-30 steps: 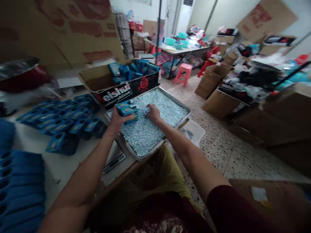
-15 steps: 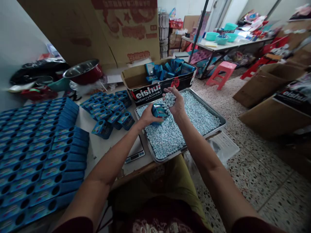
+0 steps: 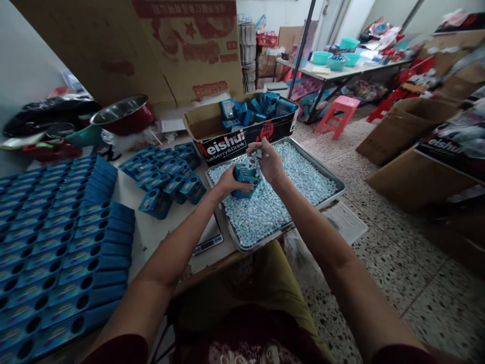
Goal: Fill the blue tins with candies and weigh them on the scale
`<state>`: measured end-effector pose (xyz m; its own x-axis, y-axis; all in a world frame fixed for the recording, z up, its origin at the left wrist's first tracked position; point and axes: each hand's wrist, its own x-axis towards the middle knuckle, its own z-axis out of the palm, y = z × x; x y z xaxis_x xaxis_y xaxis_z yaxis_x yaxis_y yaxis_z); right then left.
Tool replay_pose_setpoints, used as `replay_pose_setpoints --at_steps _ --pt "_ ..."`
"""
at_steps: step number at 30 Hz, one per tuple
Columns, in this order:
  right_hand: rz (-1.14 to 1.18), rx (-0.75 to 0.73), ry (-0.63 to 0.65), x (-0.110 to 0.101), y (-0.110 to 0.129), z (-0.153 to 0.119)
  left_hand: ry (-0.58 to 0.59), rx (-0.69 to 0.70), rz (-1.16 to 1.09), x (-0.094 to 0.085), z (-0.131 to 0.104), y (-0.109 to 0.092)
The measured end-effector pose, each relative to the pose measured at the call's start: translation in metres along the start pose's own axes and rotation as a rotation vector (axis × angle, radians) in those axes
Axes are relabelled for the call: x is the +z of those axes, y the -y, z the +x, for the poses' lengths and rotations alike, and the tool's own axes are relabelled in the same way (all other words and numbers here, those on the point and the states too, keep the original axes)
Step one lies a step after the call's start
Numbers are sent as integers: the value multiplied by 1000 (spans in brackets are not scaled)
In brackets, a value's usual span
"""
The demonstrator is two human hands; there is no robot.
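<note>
Over a metal tray (image 3: 342,187) full of pale blue and white pellets (image 3: 261,220), my left hand (image 3: 226,185) grips a small blue carton (image 3: 246,181). The carton's top faces up and to the right. My right hand (image 3: 272,164) is cupped just above it, fingers curled and tilted toward its opening. Some pellets rest in that palm, and others lie at the carton's mouth. How full the carton is inside, I cannot tell. Left of the tray, a digital scale (image 3: 207,244) lies partly hidden under my left forearm.
Blue cartons (image 3: 172,174) stand in a loose group left of the tray, beside a large stack of cartons (image 3: 56,253). Behind the tray, an open cardboard box (image 3: 227,146) holds more cartons. A red pot (image 3: 127,119) sits at the back left; a pink stool (image 3: 338,116) stands on the floor.
My right hand has tipped further toward the carton, and the heap of pellets in its palm has shrunk as they slide to the carton's mouth. The camera view has shifted slightly.
</note>
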<state>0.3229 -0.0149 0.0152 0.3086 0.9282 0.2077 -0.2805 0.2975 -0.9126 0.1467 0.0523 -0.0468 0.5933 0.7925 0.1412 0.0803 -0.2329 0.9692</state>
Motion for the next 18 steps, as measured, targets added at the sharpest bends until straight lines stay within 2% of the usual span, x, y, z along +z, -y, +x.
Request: replay_pose_setpoints --at_steps 2,4,8,12,15,17,18 --pt "-117 -28 19 -12 0 -4 -137 44 -41 3 4 3" --pt "-327 -27 -2 -29 -2 -10 -203 82 -126 5 9 6" --pt "-958 43 4 -58 -14 -40 -168 121 -284 3 14 15" --pt "-1524 79 218 -64 -29 -62 -117 137 -139 -8 14 20" --pt "-1696 41 347 -61 -39 -54 -46 157 44 -21 10 17" --pt "-1696 11 363 -61 -46 -42 39 167 152 -32 7 14" --pt "-1641 23 331 -62 -50 -36 92 174 202 -37 5 12"
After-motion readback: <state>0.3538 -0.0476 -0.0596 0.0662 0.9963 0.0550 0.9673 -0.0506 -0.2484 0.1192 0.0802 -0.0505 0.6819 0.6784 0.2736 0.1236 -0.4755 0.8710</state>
